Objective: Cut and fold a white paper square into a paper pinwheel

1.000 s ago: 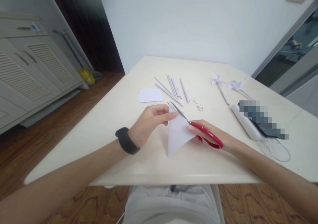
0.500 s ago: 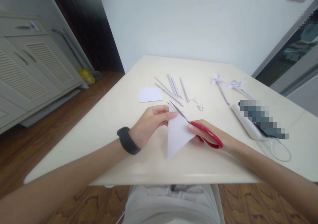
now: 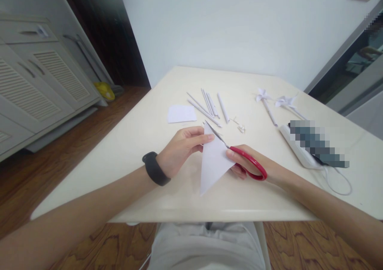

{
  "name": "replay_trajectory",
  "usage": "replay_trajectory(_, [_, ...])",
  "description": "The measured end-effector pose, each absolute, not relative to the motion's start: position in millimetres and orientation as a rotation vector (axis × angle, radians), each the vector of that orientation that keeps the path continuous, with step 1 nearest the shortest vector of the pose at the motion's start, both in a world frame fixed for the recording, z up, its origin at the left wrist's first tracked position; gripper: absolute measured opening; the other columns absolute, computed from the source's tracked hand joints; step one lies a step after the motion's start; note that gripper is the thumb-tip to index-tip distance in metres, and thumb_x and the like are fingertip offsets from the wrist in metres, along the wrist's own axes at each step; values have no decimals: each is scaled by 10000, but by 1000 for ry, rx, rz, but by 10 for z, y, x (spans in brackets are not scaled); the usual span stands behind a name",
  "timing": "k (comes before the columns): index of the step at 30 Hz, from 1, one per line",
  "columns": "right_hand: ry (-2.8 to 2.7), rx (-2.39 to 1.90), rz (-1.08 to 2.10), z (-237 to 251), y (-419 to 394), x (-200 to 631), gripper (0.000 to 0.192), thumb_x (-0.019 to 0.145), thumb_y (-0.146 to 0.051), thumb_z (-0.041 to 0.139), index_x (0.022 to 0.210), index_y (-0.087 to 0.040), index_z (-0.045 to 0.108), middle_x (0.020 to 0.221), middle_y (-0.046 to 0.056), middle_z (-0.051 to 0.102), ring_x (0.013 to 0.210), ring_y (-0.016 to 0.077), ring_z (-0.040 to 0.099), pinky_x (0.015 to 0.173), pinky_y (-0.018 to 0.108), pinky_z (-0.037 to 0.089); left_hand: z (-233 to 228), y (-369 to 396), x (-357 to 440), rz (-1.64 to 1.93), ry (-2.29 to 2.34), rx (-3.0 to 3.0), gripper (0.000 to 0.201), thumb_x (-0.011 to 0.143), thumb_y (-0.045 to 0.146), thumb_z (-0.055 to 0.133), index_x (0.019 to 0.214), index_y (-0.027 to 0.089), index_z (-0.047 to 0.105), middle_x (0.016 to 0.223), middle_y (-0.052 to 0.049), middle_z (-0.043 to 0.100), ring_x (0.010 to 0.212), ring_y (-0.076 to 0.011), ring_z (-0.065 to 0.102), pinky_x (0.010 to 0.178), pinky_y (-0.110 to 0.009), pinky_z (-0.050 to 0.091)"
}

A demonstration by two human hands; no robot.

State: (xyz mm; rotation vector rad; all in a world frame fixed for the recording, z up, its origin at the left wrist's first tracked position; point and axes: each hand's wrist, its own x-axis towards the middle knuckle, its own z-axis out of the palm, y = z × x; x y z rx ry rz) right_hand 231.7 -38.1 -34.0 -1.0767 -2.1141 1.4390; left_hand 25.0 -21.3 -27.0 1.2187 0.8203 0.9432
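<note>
With your left hand [image 3: 187, 149] you pinch the white paper triangle [image 3: 214, 162] near its far corner, over the tabletop [image 3: 143, 198], while your right hand [image 3: 257, 154] grips red scissors [image 3: 245, 154], lying along its right slanting edge.

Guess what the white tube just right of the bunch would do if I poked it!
The tube would probably roll sideways, since it looks round and lies on a smooth table. It's likely light, because it looks like rolled paper. It may not flop, as it lies straight with no bend showing.
</note>
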Motion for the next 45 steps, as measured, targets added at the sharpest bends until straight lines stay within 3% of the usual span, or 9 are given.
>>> replay_trajectory(8, [-2067, -1098, 1481, -309, -373, 2318, 512, 888, -540, 355, 529, -180, 417, 463, -26, 446, 439, 97, 398, 470, 245, 288, -231, -208, 234, 979, 890, 1378, 185, 758, 331, 618, 704, 154, 624, 730, -11, 567, 672, -118, 481, 594, -235, 372])
replay_trajectory(25, [-2089, -1068, 1490, -322, -391, 2348, 514, 917, -498, 323, 529, -172, 407, 475, -23, 447, 439, 87, 387, 472, 244, 276, -189, -197, 215, 1031, 888, 1387, 217, 731, 293, 647, 581, 166, 557, 601, 29, 464, 583, -99, 417, 578, -246, 342])
replay_trajectory(45, [-2068, -1035, 1532, -351, -358, 2345, 503, 928, -459, 328, 527, -169, 420, 465, -23, 449, 437, 88, 389, 470, 242, 277, -162, -204, 213, 1009, 902, 1453, 202, 772, 298, 603, 641, 150, 567, 640, 27, 482, 592, -87, 421, 563, -217, 354])
